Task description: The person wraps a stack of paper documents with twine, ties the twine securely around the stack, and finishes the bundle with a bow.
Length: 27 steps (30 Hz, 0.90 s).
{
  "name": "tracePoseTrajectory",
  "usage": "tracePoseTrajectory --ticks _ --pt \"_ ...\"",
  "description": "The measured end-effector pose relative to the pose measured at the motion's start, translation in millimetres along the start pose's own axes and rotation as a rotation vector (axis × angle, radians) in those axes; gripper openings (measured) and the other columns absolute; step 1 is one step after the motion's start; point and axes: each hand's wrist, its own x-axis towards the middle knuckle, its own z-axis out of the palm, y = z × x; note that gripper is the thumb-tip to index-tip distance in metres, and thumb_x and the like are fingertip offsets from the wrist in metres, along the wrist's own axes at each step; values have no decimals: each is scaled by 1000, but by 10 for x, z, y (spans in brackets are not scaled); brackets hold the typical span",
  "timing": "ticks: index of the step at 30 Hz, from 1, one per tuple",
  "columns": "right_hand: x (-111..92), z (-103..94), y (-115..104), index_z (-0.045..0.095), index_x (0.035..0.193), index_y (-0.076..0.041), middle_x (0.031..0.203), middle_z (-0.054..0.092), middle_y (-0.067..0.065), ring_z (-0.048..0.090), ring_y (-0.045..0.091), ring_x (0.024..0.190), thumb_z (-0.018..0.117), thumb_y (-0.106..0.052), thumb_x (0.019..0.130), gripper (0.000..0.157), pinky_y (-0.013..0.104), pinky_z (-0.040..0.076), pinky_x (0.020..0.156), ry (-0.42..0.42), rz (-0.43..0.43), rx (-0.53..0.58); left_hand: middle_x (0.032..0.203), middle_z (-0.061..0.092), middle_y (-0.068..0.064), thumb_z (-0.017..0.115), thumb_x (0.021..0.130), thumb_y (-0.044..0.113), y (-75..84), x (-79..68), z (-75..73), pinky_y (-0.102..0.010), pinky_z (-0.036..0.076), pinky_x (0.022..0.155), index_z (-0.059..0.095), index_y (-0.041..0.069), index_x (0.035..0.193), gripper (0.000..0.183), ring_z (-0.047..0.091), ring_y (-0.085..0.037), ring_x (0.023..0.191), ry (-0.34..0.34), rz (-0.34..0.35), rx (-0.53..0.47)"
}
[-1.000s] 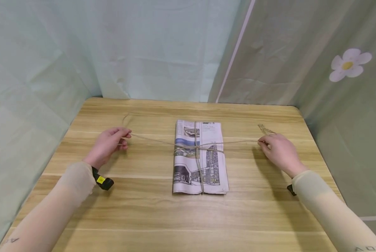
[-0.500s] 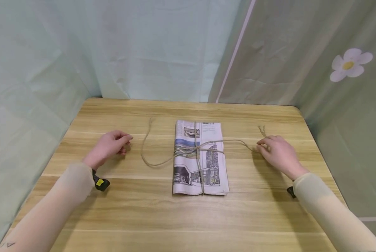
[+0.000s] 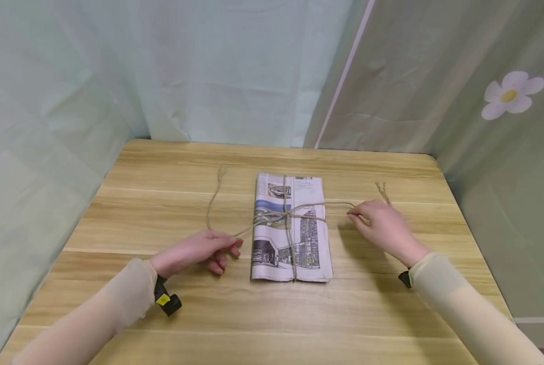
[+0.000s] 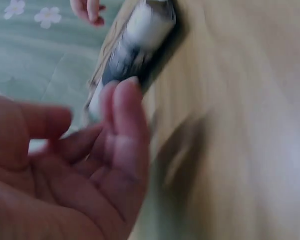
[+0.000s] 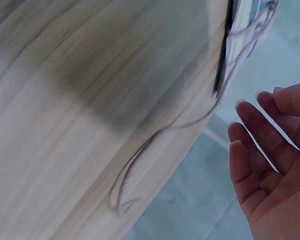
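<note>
A folded newspaper bundle lies mid-table, tied round with thin twine that crosses on top. One loose twine end trails left and curls back; the other trails right. My left hand hovers by the left strand, its fingertips appearing near or over it. In the left wrist view, that left hand is blurred, thumb and fingers loosely bent, with no twine visible between them. My right hand is above the right strand. The right wrist view shows this right hand with relaxed, parted fingers, apart from the twine.
The wooden table has rounded far corners. Pale green curtains hang behind and along both sides, with a white flower print at the right. A black wrist camera sits at the left wrist.
The left hand let go of the left strand, which sprang into a curve, then moved right and nearer the body. The right hand released its strand and shifted left toward the bundle.
</note>
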Motion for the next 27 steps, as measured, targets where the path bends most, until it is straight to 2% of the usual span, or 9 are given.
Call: tracePoseTrajectory --ticks 4,8,11,13,16,19,22,27 --pt "45 70 -116 79 105 -14 103 76 2 67 25 95 72 -24 97 14 47 55 82 12 -43 16 141 55 -22 47 111 28 -23 96 114 -34 59 84 40 -5 152 53 64 -16 90 87 -34 -312" --pt "86 134 -183 79 104 -15 103 76 1 68 24 96 72 -25 97 14 47 56 83 10 -64 30 147 49 -16 45 111 25 5 194 195 -32 54 93 36 1 153 49 61 -16 104 218 -38 -609" --pt "115 172 -224 78 105 -15 104 76 1 68 24 98 72 -25 97 14 47 56 86 -4 -62 41 140 53 -8 47 111 26 45 285 210 -28 53 92 40 4 148 43 58 -15 104 308 -14 -728" --pt "132 195 -247 78 105 -15 105 76 2 68 24 99 72 -25 97 14 47 56 87 -9 -65 54 133 55 -4 48 110 27 78 344 209 -25 53 87 42 6 147 42 57 -13 100 356 8 -751" --pt "162 220 -277 78 105 -16 106 76 1 68 23 99 73 -26 97 14 46 55 87 -16 -71 66 127 55 -2 51 109 29 128 428 203 -22 52 81 43 7 149 46 55 -11 96 402 48 -716" --pt "187 232 -302 78 105 -16 106 75 1 68 23 100 73 -26 97 14 46 56 88 -19 -80 74 127 57 -7 56 107 31 182 501 183 -22 54 79 46 5 148 49 58 -12 95 439 93 -609" --pt "208 239 -315 78 105 -16 106 76 1 68 22 98 72 -26 97 14 45 56 87 -22 -81 74 131 61 -14 56 107 32 253 556 144 -27 57 82 53 2 141 45 63 -19 100 460 163 -423" --pt "236 233 -310 78 107 -15 106 76 1 67 20 95 71 -27 98 16 44 56 84 -37 -56 93 127 65 -19 49 110 21 418 590 63 -47 57 90 58 -3 133 35 63 -39 109 438 330 -69"
